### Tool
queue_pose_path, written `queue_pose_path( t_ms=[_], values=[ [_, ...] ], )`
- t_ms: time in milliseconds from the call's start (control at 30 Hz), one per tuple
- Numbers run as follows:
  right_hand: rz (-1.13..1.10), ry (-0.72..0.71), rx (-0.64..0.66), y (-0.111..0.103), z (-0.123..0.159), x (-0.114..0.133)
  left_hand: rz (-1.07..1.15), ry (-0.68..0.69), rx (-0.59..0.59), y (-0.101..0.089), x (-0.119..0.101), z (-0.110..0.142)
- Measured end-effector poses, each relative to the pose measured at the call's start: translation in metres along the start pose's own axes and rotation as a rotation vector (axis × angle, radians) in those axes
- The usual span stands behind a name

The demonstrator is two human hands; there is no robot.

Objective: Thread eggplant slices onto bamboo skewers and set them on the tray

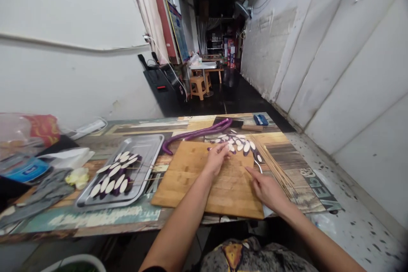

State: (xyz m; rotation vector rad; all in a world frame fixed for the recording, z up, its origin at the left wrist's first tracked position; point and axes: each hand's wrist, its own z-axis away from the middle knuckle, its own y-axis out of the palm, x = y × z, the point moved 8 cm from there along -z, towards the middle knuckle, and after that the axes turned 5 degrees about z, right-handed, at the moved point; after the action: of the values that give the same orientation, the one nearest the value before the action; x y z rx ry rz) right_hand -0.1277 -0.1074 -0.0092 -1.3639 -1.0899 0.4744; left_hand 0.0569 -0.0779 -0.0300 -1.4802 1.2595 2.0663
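My left hand (pixel 218 158) reaches over the far part of a wooden cutting board (pixel 188 178), its thumb and fingers apart. Its fingertips are at the near edge of a pile of white-fleshed, purple-skinned eggplant slices (pixel 246 148). Over the board's right edge is my right hand (pixel 264 185), index finger stretched toward the left and the other fingers curled; whether anything thin lies in them is hidden. Bamboo skewers (pixel 276 165) lie in a bundle just beyond it. To the left, a metal tray (pixel 148 178) bears eggplant slices threaded on skewers (pixel 116 172).
Long whole eggplants (pixel 197 133) lie behind the board, near a knife with a wooden handle (pixel 252 128) and a blue box (pixel 260 120). A grey cloth (pixel 47 193) and a crumpled yellowish piece (pixel 78 177) sit left of the tray. A white-rimmed tub (pixel 75 259) is below the table.
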Motion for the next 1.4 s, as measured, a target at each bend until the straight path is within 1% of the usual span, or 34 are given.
queue_pose_path(
  t_ms=[67, 167, 233, 333, 433, 533, 667, 767, 900, 1167, 1400],
  values=[
    [0.046, -0.007, 0.005, -0.002, -0.003, 0.005, 0.079, -0.054, -0.01, 0.001, 0.003, 0.0],
    [0.013, 0.0, -0.009, -0.004, -0.013, 0.013, 0.077, -0.098, -0.035, 0.001, 0.007, 0.002],
    [-0.074, 0.009, -0.048, -0.004, -0.02, 0.017, 0.071, -0.125, -0.031, 0.003, 0.01, 0.003],
    [-0.237, 0.024, -0.156, -0.004, -0.025, 0.018, 0.126, -0.18, -0.034, 0.004, 0.015, 0.004],
    [-0.396, 0.068, -0.245, -0.001, -0.019, 0.011, 0.235, -0.208, -0.102, -0.004, 0.015, 0.002],
    [-0.53, 0.121, -0.291, 0.004, -0.006, 0.004, 0.322, -0.233, -0.175, -0.015, 0.014, -0.002],
    [-0.621, 0.152, -0.255, 0.013, 0.003, 0.002, 0.354, -0.281, -0.198, -0.019, 0.016, -0.005],
    [-0.645, 0.131, -0.252, 0.014, 0.003, 0.004, 0.311, -0.262, -0.211, -0.02, 0.015, -0.004],
    [-0.679, 0.129, -0.255, 0.015, 0.0, 0.003, 0.277, -0.252, -0.199, -0.018, 0.015, -0.004],
    [-0.692, 0.119, -0.248, 0.019, -0.003, 0.001, 0.256, -0.254, -0.155, -0.013, 0.013, -0.004],
    [-0.668, 0.127, -0.239, 0.016, -0.004, 0.003, 0.24, -0.256, -0.163, -0.013, 0.013, -0.002]
  ],
)
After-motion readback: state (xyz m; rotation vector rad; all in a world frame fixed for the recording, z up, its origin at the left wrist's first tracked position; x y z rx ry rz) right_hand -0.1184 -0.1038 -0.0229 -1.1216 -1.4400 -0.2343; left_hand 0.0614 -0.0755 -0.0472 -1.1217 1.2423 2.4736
